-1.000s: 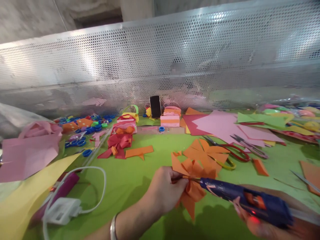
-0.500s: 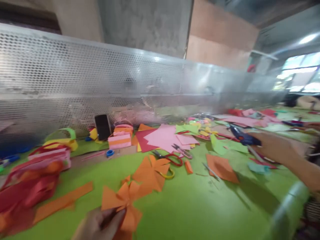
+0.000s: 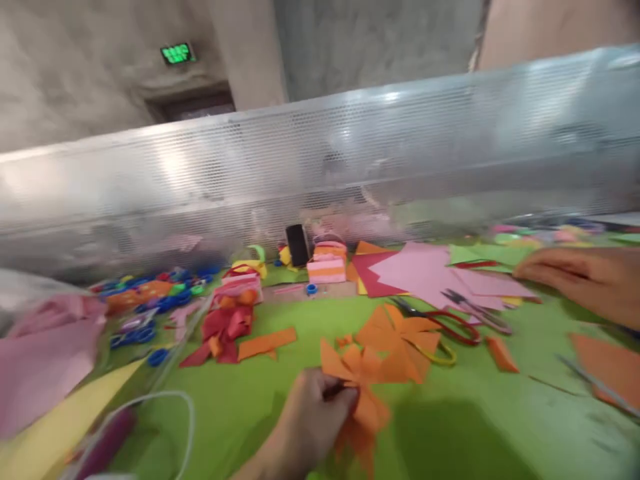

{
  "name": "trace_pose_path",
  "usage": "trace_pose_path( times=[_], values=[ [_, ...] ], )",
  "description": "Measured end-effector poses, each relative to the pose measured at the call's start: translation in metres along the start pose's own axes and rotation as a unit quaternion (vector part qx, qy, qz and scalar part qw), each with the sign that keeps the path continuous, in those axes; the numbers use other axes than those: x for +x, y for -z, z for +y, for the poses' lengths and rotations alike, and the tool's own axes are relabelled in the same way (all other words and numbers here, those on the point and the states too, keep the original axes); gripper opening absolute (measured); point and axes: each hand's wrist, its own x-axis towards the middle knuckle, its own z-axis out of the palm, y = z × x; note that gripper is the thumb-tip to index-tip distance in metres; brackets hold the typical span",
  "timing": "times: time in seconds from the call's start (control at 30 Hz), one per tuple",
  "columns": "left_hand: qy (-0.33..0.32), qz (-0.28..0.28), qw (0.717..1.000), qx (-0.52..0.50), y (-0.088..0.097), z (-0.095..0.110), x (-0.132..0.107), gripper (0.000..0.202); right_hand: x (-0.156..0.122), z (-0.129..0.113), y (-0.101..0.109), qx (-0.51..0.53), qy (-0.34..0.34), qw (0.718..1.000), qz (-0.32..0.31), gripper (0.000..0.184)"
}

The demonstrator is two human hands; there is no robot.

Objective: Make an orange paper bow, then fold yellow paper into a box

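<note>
My left hand (image 3: 320,413) pinches an orange paper-like flower (image 3: 357,373) by its middle, at the front of the green table (image 3: 240,413). Its petals are cut and folded, and some droop below my thumb. Just behind it lies a second orange flower (image 3: 395,340), touching or overlapping it. Red-and-yellow-handled scissors (image 3: 445,327) rest against that one. My right hand (image 3: 575,277) is at the right, with fingers stretched left over the edge of a light green sheet (image 3: 490,255); nothing shows in them. Pink sheets (image 3: 420,270) lie beside its fingertips.
Small scissors (image 3: 480,312) lie on the pink sheets. A phone (image 3: 297,245) leans near a small pink-and-orange bag (image 3: 327,267). Red scraps (image 3: 230,330) and an orange strip (image 3: 267,343) are left of centre. A white cord (image 3: 187,407) loops at front left. Behind runs a perforated metal panel (image 3: 280,173).
My view has swung left. My right hand held a dark blue glue-gun-like tool before; now it reaches by the sheets without it. My left hand still pinches the flower.
</note>
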Motion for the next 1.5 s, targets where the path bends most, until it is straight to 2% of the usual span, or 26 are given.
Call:
trace_pose_path(
  times=[0.03, 0.1, 0.13, 0.17, 0.2, 0.27, 0.37, 0.43, 0.53, 0.63, 0.83, 1.23, 1.5],
  values=[
    [0.004, -0.01, 0.999, -0.03, -0.003, 0.004, -0.002, 0.016, 0.0, -0.028, -0.001, 0.026, 0.029, 0.999, -0.018, 0.015],
    [-0.002, -0.027, 0.997, -0.068, -0.006, 0.008, -0.005, 0.013, -0.008, -0.085, -0.003, 0.081, 0.163, 0.983, -0.027, 0.022],
    [-0.005, -0.032, 0.997, -0.075, -0.006, 0.009, -0.006, 0.013, -0.014, -0.112, -0.004, 0.12, 0.261, 0.957, -0.039, 0.026],
    [-0.007, -0.034, 0.997, -0.072, -0.006, 0.01, -0.007, 0.013, -0.021, -0.136, -0.005, 0.17, 0.352, 0.919, -0.044, 0.023],
    [-0.005, -0.033, 0.998, -0.062, -0.006, 0.01, -0.008, 0.013, -0.027, -0.156, -0.007, 0.196, 0.413, 0.887, -0.059, 0.024],
    [0.008, -0.026, 0.999, -0.022, -0.004, 0.01, -0.009, 0.018, -0.033, -0.186, -0.008, 0.21, 0.476, 0.849, -0.095, 0.027],
    [0.034, -0.008, 0.999, 0.034, -0.004, 0.009, -0.007, 0.03, -0.032, -0.207, -0.005, 0.189, 0.51, 0.827, -0.144, 0.027],
    [0.04, 0.0, 0.998, 0.045, -0.004, 0.008, -0.006, 0.031, -0.027, -0.214, -0.003, 0.168, 0.525, 0.817, -0.17, 0.028],
    [0.023, -0.008, 0.999, 0.044, -0.005, 0.006, -0.005, 0.029, -0.022, -0.218, -0.004, 0.127, 0.529, 0.818, -0.185, 0.022],
    [0.014, -0.013, 0.999, 0.04, -0.005, 0.004, -0.005, 0.03, -0.023, -0.22, -0.008, 0.106, 0.532, 0.822, -0.174, 0.018],
    [-0.007, -0.003, 0.999, 0.05, -0.005, 0.001, -0.007, 0.031, -0.029, -0.221, -0.01, 0.078, 0.546, 0.821, -0.147, 0.024],
    [-0.043, -0.014, 0.998, 0.039, -0.005, 0.001, -0.006, 0.026, -0.029, -0.219, -0.012, 0.105, 0.559, 0.815, -0.114, 0.026],
    [0.003, 0.006, 0.999, 0.052, -0.006, 0.002, -0.007, 0.028, -0.029, -0.221, -0.009, 0.093, 0.559, 0.818, -0.1, 0.024]
  ],
)
